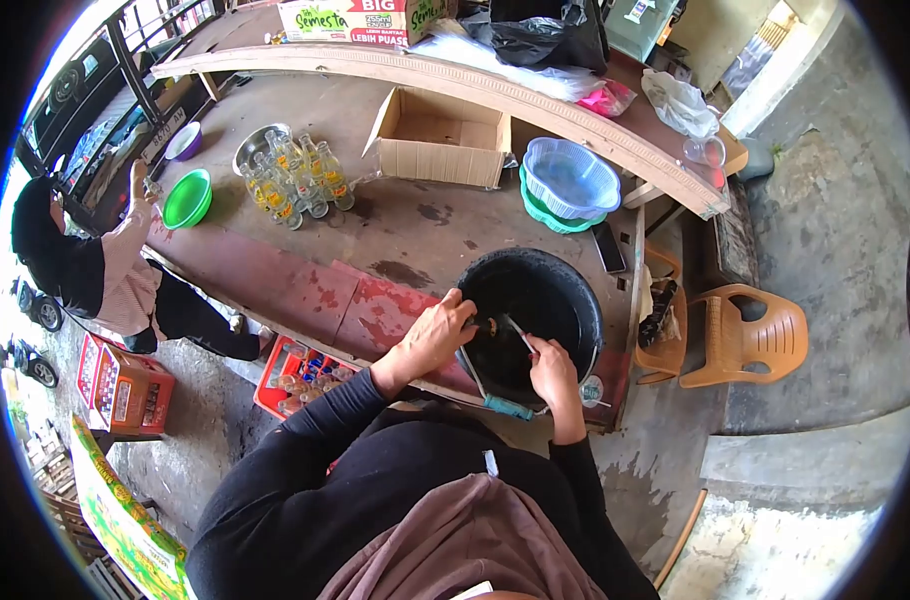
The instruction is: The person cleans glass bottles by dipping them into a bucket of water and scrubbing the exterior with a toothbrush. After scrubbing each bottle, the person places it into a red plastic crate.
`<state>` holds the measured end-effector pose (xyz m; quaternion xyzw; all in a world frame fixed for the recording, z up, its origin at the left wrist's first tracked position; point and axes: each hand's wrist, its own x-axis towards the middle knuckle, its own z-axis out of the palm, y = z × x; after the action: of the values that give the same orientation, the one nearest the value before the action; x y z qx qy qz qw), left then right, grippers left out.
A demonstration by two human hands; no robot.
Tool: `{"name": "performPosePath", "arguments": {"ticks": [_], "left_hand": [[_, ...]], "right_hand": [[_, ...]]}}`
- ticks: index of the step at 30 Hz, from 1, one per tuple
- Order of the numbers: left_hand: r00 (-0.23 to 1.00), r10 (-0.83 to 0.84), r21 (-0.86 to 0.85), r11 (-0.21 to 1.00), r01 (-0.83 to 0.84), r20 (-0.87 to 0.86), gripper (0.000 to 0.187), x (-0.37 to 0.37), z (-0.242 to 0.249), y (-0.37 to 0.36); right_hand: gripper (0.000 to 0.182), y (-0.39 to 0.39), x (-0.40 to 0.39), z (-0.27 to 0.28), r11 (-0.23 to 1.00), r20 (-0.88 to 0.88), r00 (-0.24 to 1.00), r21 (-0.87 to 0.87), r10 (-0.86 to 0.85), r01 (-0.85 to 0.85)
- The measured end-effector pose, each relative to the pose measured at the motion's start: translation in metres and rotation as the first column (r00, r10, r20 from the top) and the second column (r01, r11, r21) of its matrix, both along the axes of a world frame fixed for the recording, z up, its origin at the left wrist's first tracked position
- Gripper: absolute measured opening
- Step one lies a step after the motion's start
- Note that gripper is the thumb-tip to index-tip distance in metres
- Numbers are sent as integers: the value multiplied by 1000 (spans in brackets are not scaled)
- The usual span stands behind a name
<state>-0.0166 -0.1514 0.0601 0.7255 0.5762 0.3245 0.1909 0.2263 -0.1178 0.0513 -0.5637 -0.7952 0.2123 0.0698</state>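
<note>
A black bucket (pixel 587 290) with dark contents stands at the near edge of the table, its wire handle with a teal grip (pixel 508 407) lowered toward me. My left hand (pixel 438 335) is over the bucket's left rim with its fingers curled closed. Just beyond its fingertips is a small yellowish spot, and what they grip is hidden. Inside the right part of the bucket's mouth, my right hand (pixel 555 374) is closed on a thin, pale handle (pixel 521 335). The far end of that handle disappears against the dark interior.
Glass bottles (pixel 297 180) stand grouped beside a metal bowl (pixel 258 146). A cardboard box (pixel 443 140), blue basin (pixel 572 178) and phone (pixel 609 247) occupy the table. Below sits a red crate (pixel 267 386); chairs (pixel 750 335) stand right. Another person (pixel 95 255) works near a green basin (pixel 187 200).
</note>
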Motion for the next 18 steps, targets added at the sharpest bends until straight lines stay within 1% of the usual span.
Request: {"name": "performPosePath", "arguments": {"ticks": [1, 2, 3, 4, 6, 7, 8, 9, 10, 12, 14, 15, 16, 18], "left_hand": [[1000, 5, 4, 1000, -5, 1, 24, 1, -1, 1], [996, 82, 29, 996, -81, -34, 25, 4, -1, 2], [985, 160, 58, 986, -156, -68, 26, 6, 1, 3], [984, 165, 57, 985, -161, -65, 26, 7, 4, 4], [951, 304, -44, 951, -307, -53, 29, 8, 8, 3], [951, 305, 15, 952, -305, -50, 29, 8, 7, 3], [949, 312, 9, 950, -312, -49, 29, 9, 4, 1], [946, 317, -8, 948, -318, -71, 29, 10, 2, 1], [943, 321, -20, 946, -324, -92, 30, 11, 2, 2], [930, 351, -3, 936, -353, -109, 31, 14, 2, 2], [916, 381, -33, 921, -388, -129, 32, 17, 2, 3], [918, 374, -39, 924, -381, -130, 32, 17, 3, 4], [915, 383, -32, 920, -390, -130, 33, 17, 5, 4], [913, 388, -28, 918, -395, -128, 33, 17, 3, 4]], "right_hand": [[38, -6, -7, 13, 999, -125, 992, 34, 26, -22], [39, -13, -13, 19, 997, -246, 968, 66, 55, -39], [40, -19, -19, 19, 988, -285, 952, 135, 109, -72], [42, -28, -22, 22, 980, -356, 922, 176, 150, -92], [43, -38, -26, 28, 979, -419, 890, 164, 177, -117], [43, -37, -25, 26, 980, -352, 924, 173, 150, -94], [43, -36, -21, 23, 981, -283, 952, 181, 121, -71], [43, -32, -16, 21, 997, -140, 990, 79, 30, -19], [43, -30, -12, 18, 998, -62, 998, 48, -27, 30], [42, -33, -9, 22, 997, -115, 993, 80, 16, -7], [43, -50, -20, 44, 987, -299, 946, 138, 121, -83], [44, -55, -22, 39, 979, -346, 924, 171, 163, -109], [44, -57, -21, 37, 981, -346, 926, 163, 154, -102], [43, -55, -21, 32, 988, -160, 985, 149, 62, -38]]}}
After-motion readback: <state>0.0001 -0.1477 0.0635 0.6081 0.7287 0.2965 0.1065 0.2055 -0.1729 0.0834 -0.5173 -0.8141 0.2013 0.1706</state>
